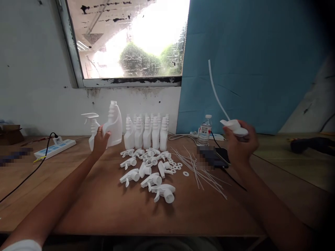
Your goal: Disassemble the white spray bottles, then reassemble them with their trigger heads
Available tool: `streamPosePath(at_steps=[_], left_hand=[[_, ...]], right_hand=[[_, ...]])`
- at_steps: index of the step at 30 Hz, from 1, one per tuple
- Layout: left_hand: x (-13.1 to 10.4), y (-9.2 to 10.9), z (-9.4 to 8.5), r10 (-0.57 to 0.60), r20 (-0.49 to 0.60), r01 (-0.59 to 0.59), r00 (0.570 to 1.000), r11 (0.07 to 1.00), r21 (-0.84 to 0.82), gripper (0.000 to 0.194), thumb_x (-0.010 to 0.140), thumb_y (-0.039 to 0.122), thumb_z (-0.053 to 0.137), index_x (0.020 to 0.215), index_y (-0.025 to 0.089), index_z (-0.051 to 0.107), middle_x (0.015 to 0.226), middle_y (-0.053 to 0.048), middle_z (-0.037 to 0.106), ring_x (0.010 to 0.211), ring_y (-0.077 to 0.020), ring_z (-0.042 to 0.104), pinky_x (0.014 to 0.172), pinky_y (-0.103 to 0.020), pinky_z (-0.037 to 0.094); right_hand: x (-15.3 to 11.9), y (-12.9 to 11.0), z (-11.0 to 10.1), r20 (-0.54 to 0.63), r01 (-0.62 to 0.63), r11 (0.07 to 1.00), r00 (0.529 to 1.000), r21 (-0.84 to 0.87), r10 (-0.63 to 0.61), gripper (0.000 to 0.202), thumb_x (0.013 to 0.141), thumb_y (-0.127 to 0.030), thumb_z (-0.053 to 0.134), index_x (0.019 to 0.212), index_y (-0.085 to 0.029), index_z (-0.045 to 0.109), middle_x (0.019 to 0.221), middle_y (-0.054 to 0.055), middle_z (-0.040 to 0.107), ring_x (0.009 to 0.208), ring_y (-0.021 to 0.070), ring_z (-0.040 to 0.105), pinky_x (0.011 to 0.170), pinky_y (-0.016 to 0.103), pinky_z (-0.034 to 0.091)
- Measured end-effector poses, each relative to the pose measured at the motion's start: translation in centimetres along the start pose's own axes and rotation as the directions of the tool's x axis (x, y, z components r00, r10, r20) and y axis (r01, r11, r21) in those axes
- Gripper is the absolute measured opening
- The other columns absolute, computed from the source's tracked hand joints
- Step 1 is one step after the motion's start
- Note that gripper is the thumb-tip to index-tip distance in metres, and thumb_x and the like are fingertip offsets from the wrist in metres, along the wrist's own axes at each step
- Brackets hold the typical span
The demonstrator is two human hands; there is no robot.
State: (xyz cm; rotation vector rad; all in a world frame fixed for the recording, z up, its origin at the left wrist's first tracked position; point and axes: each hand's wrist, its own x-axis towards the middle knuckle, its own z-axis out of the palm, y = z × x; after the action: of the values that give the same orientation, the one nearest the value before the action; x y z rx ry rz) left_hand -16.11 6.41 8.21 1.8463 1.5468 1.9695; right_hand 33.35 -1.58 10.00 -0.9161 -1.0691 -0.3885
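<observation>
My left hand point(100, 141) grips a white bottle point(115, 123) with an open neck, held upright at the left. Just beside it stands a bottle with a spray head point(92, 122), partly hidden by my fingers. On the right, my right hand point(242, 144) is closed on a white spray head point(234, 126), raised above the table. A thin white tube point(216, 94) sticks up from that head and curves to the left. Several loose spray heads point(164, 191) lie in the middle of the table, near small white rings point(185, 173) and thin white tubes point(195, 169).
Behind the spray heads stand rows of white bottles point(147, 134). A clear water bottle point(204, 131) and a dark device point(214, 157) are at the right. A power strip point(55, 148) with a black cable lies at the left. A window is in the wall behind.
</observation>
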Motion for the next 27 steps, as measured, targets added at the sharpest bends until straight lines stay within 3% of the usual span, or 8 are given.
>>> streamPosePath(at_steps=[2,5,12,16,21,24,27], left_hand=[[1.1,-0.4,2.0,-0.084,-0.047,0.085,0.995,0.996,0.024,0.051,0.082,0.04,0.054,0.126,0.016,0.049,0.109,-0.011,0.064,0.099,-0.028,0.06,0.09,-0.038,0.047],[1.9,-1.6,4.8,-0.227,-0.066,0.227,0.972,0.974,-0.007,0.054,0.082,0.034,0.056,0.13,0.017,0.041,0.113,-0.013,0.062,0.105,-0.0297,0.06,0.095,-0.041,0.045],[0.3,-6.2,9.0,-0.369,0.038,0.371,0.929,0.925,-0.079,0.047,0.079,0.026,0.058,0.121,0.016,0.039,0.112,-0.015,0.061,0.104,-0.0293,0.061,0.097,-0.044,0.045],[-0.9,-7.3,9.9,-0.357,0.083,0.365,0.93,0.924,-0.115,0.044,0.084,0.025,0.054,0.122,0.014,0.037,0.118,-0.016,0.057,0.109,-0.0272,0.058,0.1,-0.042,0.043],[-2.0,-7.2,10.4,-0.311,0.085,0.321,0.946,0.934,-0.156,0.037,0.087,0.027,0.052,0.119,0.015,0.038,0.119,-0.015,0.056,0.114,-0.025,0.055,0.104,-0.041,0.04],[-2.3,-6.4,10.0,-0.271,0.018,0.27,0.962,0.945,-0.183,0.031,0.086,0.028,0.054,0.112,0.016,0.042,0.116,-0.014,0.054,0.113,-0.0238,0.054,0.103,-0.039,0.041],[-1.9,-4.2,9.3,-0.204,-0.115,0.177,0.972,0.961,-0.211,0.025,0.088,0.03,0.05,0.107,0.016,0.043,0.114,-0.013,0.051,0.11,-0.0217,0.052,0.101,-0.037,0.041]], right_hand=[[-0.5,0.6,0.6,0.009,-0.102,0.994,0.995,0.03,0.102,0.044,0.079,-0.046,0.071,0.115,-0.021,0.066,0.114,0.013,0.064,0.101,0.0286,0.064,0.077,0.037,0.054],[-1.3,1.0,1.2,0.061,-0.144,0.989,0.988,-0.007,0.145,0.05,0.077,-0.05,0.07,0.113,-0.016,0.065,0.107,0.012,0.067,0.094,0.0255,0.065,0.076,0.036,0.054],[-2.6,-0.2,1.1,0.171,-0.05,0.997,0.983,-0.059,0.06,0.044,0.082,-0.05,0.065,0.113,-0.019,0.065,0.109,0.013,0.065,0.094,0.0257,0.064,0.069,0.033,0.052],[-3.0,-0.6,1.2,0.195,-0.008,0.999,0.981,-0.032,0.014,0.039,0.083,-0.047,0.064,0.11,-0.02,0.064,0.109,0.011,0.063,0.095,0.0243,0.062,0.071,0.032,0.051],[-3.9,-0.1,1.7,0.242,-0.089,0.996,0.967,0.014,0.083,0.035,0.082,-0.045,0.064,0.106,-0.019,0.064,0.105,0.007,0.063,0.094,0.0212,0.06,0.076,0.031,0.048],[-4.3,0.2,2.0,0.283,-0.149,0.987,0.951,0.052,0.129,0.035,0.081,-0.046,0.063,0.103,-0.019,0.064,0.106,0.007,0.061,0.094,0.0201,0.059,0.076,0.03,0.048],[-4.3,-0.1,2.2,0.326,-0.258,0.962,0.92,0.086,0.217,0.038,0.079,-0.05,0.061,0.103,-0.021,0.063,0.099,0.006,0.06,0.08,0.017,0.059,0.063,0.027,0.046]])
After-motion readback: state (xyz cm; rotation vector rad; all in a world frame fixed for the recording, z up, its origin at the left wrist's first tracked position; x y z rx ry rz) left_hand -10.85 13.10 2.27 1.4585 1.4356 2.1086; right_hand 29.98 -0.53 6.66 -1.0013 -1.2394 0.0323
